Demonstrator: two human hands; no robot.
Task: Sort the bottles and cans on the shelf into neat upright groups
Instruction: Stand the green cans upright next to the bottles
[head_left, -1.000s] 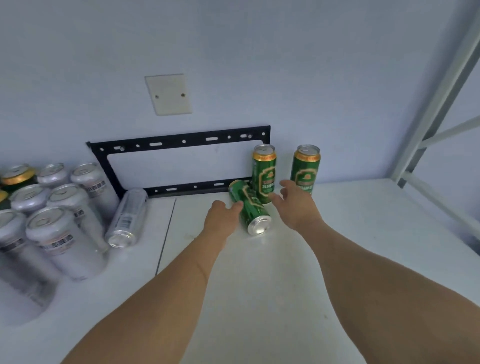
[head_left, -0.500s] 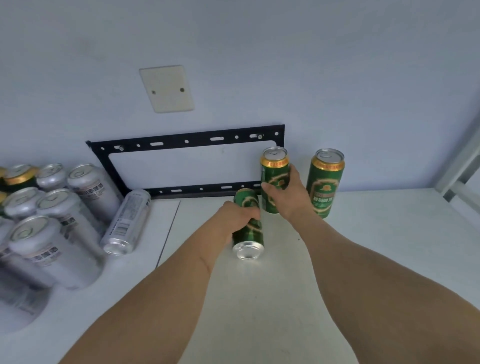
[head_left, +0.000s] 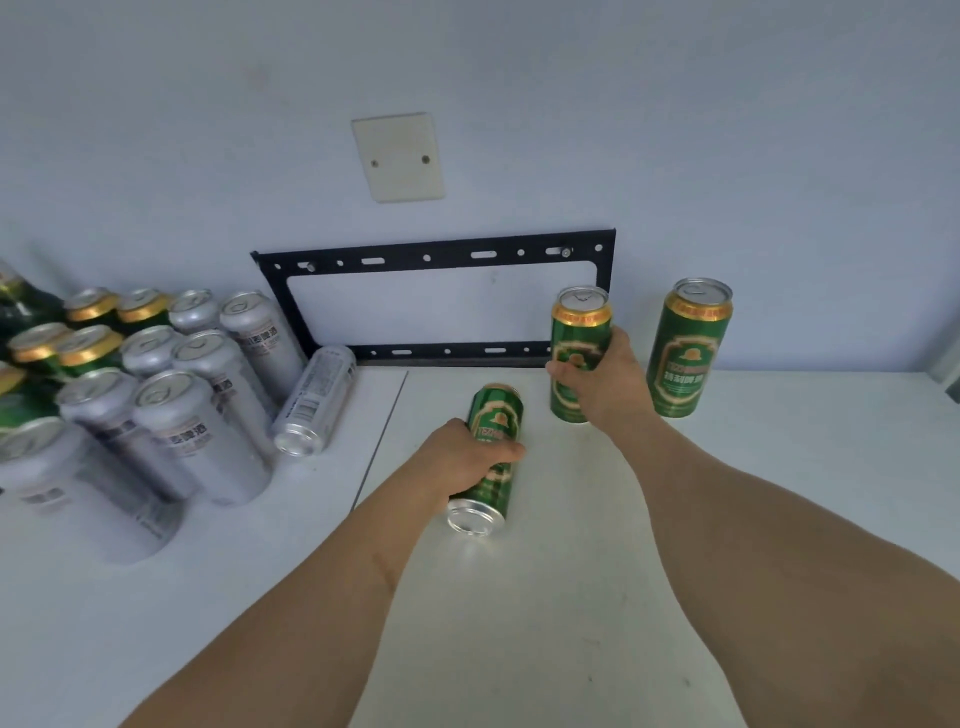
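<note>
My left hand (head_left: 460, 457) grips a green can (head_left: 491, 452) that lies on its side on the white shelf (head_left: 571, 597), its bottom end facing me. My right hand (head_left: 605, 382) grips a second green can (head_left: 579, 338) standing upright near the wall. A third green can (head_left: 688, 348) stands upright just to the right, untouched. At the left stands a group of several silver cans (head_left: 192, 415), with gold-topped green cans (head_left: 88, 343) behind them. One silver can (head_left: 314, 402) lies on its side beside that group.
A black metal bracket (head_left: 431, 254) is fixed to the wall behind the cans, with a white cover plate (head_left: 399, 156) above it. A seam (head_left: 382, 436) runs between two shelf panels. A dark bottle (head_left: 21, 306) shows at the far left edge.
My left hand closed round the lying green can and turned it to point toward me. My right hand took hold of the upright green can by the wall. The view has shifted left.
</note>
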